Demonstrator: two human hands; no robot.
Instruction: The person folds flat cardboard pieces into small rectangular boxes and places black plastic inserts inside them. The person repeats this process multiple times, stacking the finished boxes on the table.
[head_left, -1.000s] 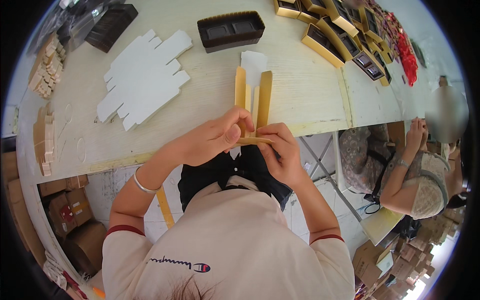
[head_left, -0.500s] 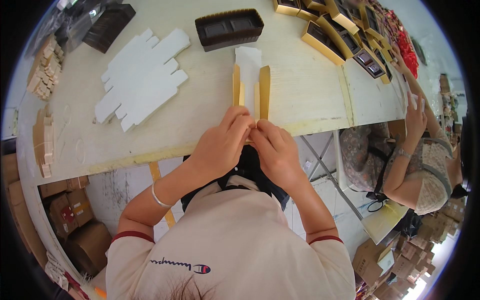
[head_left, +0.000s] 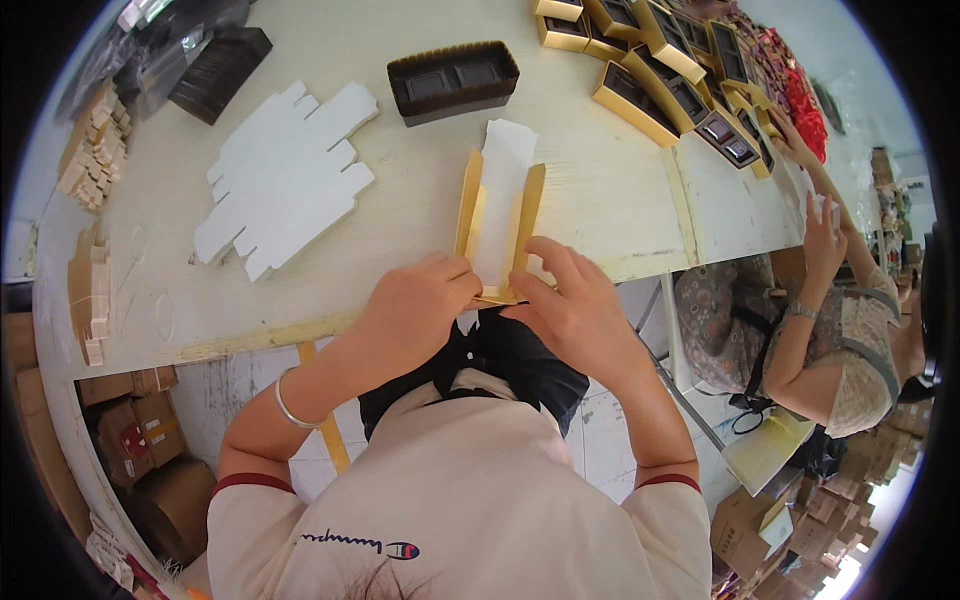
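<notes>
A partly folded gold box [head_left: 507, 225], white inside, lies at the near edge of the table with its two long side walls raised. Its far end flap lies flat, pointing away from me. My left hand [head_left: 420, 305] is closed on the near left corner, its fingertips at the inner edge. At the near right corner my right hand [head_left: 572, 300] has fingers bent against the side wall and its thumb low by the near end. Fingers partly hide that end. Beyond the box stands a stack of dark brown plastic trays [head_left: 455, 82].
White flat box blanks [head_left: 285, 180] lie in a stack to the left. More brown trays [head_left: 220, 75] and folded card pieces [head_left: 88, 295] sit farther left. Filled gold boxes [head_left: 635, 100] crowd the far right, where a co-worker [head_left: 810, 340] reaches over the table.
The box's near end has come closer to me and its walls lean wider. My hands, earlier together at the middle of that end, are now apart at its two corners.
</notes>
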